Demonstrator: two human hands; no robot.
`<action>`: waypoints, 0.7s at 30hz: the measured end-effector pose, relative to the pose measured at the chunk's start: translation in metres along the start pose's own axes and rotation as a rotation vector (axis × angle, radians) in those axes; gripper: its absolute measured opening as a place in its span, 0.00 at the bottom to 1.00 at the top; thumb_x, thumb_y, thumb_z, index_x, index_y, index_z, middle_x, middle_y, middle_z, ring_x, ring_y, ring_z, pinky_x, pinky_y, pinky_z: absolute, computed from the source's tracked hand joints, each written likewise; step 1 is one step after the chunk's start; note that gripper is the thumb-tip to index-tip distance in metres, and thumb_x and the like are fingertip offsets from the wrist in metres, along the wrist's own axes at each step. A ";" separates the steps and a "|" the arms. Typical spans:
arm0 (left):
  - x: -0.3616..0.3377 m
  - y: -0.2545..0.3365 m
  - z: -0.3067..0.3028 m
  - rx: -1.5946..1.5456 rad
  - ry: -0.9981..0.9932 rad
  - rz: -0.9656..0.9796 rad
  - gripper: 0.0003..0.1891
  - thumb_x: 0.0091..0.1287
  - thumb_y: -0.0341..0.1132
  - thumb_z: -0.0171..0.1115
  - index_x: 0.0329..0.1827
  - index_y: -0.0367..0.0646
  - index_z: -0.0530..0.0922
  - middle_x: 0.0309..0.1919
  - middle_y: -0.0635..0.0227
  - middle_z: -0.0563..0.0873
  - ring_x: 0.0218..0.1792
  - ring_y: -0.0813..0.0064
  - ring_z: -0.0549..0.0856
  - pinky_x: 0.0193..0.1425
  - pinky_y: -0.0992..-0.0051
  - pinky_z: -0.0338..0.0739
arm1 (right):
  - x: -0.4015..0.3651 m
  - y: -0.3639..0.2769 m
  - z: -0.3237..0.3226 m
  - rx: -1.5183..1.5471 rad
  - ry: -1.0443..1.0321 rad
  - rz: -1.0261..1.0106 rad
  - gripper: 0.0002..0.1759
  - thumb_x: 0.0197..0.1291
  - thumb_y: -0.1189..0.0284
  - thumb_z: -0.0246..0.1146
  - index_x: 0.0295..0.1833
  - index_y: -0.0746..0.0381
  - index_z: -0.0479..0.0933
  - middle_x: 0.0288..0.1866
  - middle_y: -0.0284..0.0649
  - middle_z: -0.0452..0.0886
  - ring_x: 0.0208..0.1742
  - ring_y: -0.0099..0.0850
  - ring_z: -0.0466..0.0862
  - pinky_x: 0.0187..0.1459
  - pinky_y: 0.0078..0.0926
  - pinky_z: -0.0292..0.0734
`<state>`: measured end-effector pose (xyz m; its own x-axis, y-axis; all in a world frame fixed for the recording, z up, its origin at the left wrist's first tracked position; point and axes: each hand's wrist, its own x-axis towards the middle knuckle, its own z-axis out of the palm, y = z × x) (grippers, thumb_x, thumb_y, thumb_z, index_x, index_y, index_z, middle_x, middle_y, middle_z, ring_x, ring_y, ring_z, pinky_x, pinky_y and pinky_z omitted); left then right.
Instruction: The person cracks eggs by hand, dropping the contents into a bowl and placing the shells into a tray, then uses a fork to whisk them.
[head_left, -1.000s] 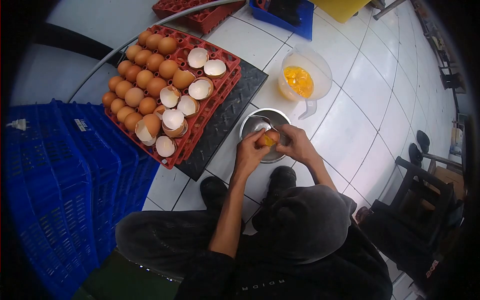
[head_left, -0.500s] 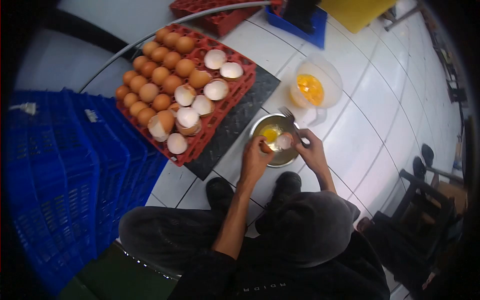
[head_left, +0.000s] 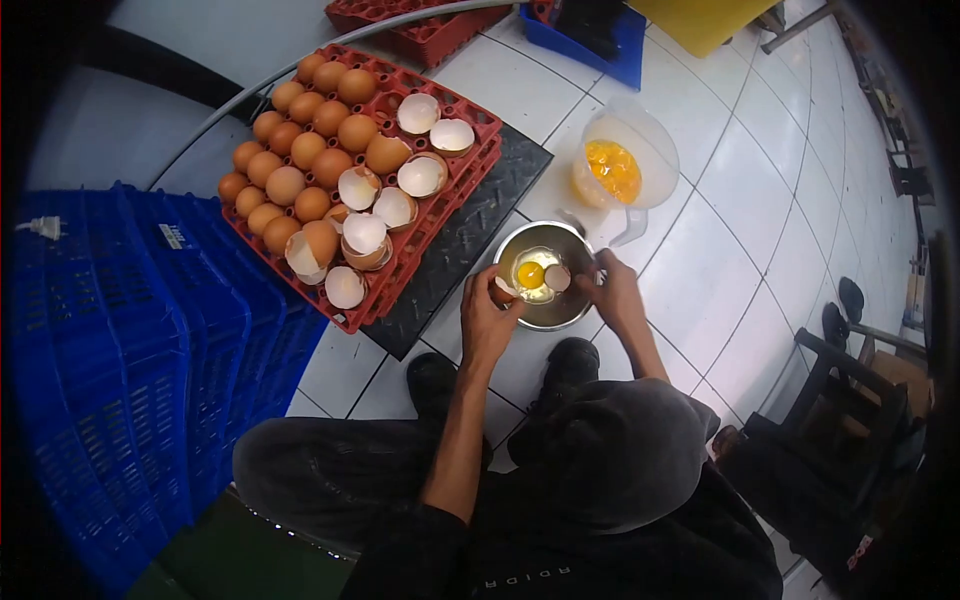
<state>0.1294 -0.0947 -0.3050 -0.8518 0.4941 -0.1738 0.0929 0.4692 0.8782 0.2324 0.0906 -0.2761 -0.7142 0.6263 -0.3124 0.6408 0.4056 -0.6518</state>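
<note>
My left hand is closed on an eggshell piece at the left rim of a metal bowl. In the bowl lie a yolk with clear egg white and, just right of the yolk, another shell piece. My right hand is at the bowl's right rim, closed round the handle of a fork, whose blurred head extends past the far rim. Behind the bowl stands a clear plastic jug holding several yolks.
Red egg trays with whole brown eggs and empty shells rest on a dark textured board. Blue crates stand left. A blue bin and yellow item are at the back; a dark stool is right.
The right-hand shell piece, earlier at my right fingertips, now lies apart from them inside the bowl. My left hand has shifted slightly left with its shell. The whole view has shifted a little.
</note>
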 end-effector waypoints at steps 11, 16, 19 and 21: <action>-0.005 0.014 -0.006 0.004 -0.082 -0.070 0.31 0.47 0.23 0.70 0.58 0.36 0.72 0.50 0.57 0.73 0.48 0.61 0.80 0.51 0.69 0.78 | 0.031 0.007 0.065 -0.443 -0.016 -0.023 0.16 0.57 0.70 0.61 0.47 0.64 0.67 0.28 0.52 0.83 0.30 0.51 0.85 0.30 0.50 0.80; -0.006 0.004 0.006 0.018 -0.056 0.027 0.30 0.47 0.26 0.72 0.57 0.38 0.75 0.49 0.56 0.75 0.53 0.56 0.78 0.57 0.64 0.75 | 0.034 0.026 0.073 -0.522 0.057 -0.080 0.13 0.60 0.72 0.57 0.49 0.64 0.66 0.27 0.51 0.83 0.29 0.50 0.85 0.29 0.49 0.80; -0.008 0.010 0.003 -0.001 -0.111 -0.024 0.32 0.47 0.27 0.73 0.59 0.39 0.74 0.50 0.55 0.75 0.53 0.54 0.78 0.59 0.64 0.74 | 0.035 0.017 0.072 -0.534 0.011 -0.014 0.14 0.59 0.71 0.58 0.49 0.62 0.67 0.29 0.51 0.83 0.31 0.50 0.86 0.31 0.49 0.79; -0.008 0.014 0.002 -0.013 -0.166 -0.002 0.33 0.48 0.28 0.72 0.61 0.39 0.72 0.51 0.55 0.75 0.55 0.54 0.77 0.60 0.63 0.74 | 0.032 0.012 0.064 -0.478 0.065 -0.028 0.15 0.55 0.71 0.61 0.47 0.62 0.69 0.30 0.51 0.84 0.31 0.51 0.85 0.31 0.49 0.79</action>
<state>0.1381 -0.0910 -0.2924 -0.7550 0.6080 -0.2456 0.0839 0.4611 0.8834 0.1993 0.0733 -0.3380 -0.7239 0.6449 -0.2451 0.6899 0.6742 -0.2638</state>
